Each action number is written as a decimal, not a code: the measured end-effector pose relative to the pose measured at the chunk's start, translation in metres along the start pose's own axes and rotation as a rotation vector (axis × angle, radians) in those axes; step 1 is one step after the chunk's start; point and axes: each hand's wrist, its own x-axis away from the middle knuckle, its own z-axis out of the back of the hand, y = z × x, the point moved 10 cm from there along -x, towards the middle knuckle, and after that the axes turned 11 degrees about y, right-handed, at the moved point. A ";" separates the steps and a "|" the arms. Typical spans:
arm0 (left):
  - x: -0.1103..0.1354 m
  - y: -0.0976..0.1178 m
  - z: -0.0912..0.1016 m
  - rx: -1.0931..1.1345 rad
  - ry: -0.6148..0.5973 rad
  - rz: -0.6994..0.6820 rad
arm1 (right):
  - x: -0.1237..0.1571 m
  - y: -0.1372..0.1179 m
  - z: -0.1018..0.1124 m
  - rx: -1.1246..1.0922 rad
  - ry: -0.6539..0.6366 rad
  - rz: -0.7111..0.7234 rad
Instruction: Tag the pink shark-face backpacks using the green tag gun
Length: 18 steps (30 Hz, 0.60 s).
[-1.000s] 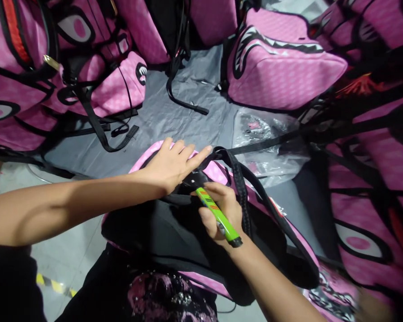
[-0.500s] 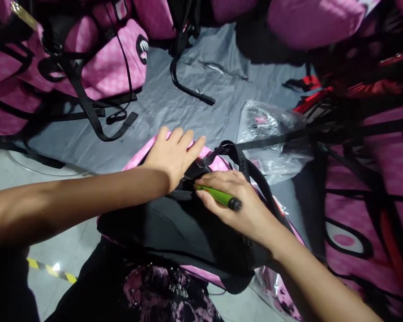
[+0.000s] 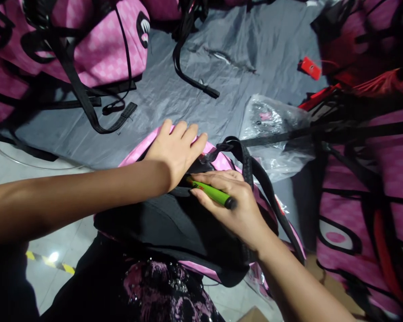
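Observation:
A black and pink backpack [image 3: 147,221] lies at my lap with its black panel facing up. My left hand [image 3: 176,150] presses on its upper part, fingers stretched and slightly apart over the pink edge. In my right hand [image 3: 233,203] a green marker [image 3: 213,193] is gripped between thumb and fingers, its black end pointing toward me. The marker's front end points at the black fabric beside my left palm; its tip is hidden. A black strap loop [image 3: 237,150] rises just beyond my right hand.
Pink checkered bags [image 3: 114,49] lie at the upper left, and more pink bags [image 3: 342,219] stand at the right. A clear plastic bag [image 3: 272,129] and a red tag [image 3: 310,68] rest on the grey sheet [image 3: 154,94]. Yellow-black tape [image 3: 50,262] marks the floor.
My view has shifted, showing more of the sheet and a red tag at the right. The marker has moved slightly left in my right hand; my left hand stays on the backpack.

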 end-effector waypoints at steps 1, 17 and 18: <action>0.000 0.000 0.000 0.010 -0.001 0.002 | 0.000 -0.001 0.002 0.027 0.028 0.001; 0.004 0.002 0.001 -0.002 0.098 -0.021 | 0.024 -0.011 -0.002 0.238 0.388 -0.140; 0.004 0.002 0.001 0.002 0.103 -0.021 | 0.024 -0.011 -0.003 0.223 0.402 -0.149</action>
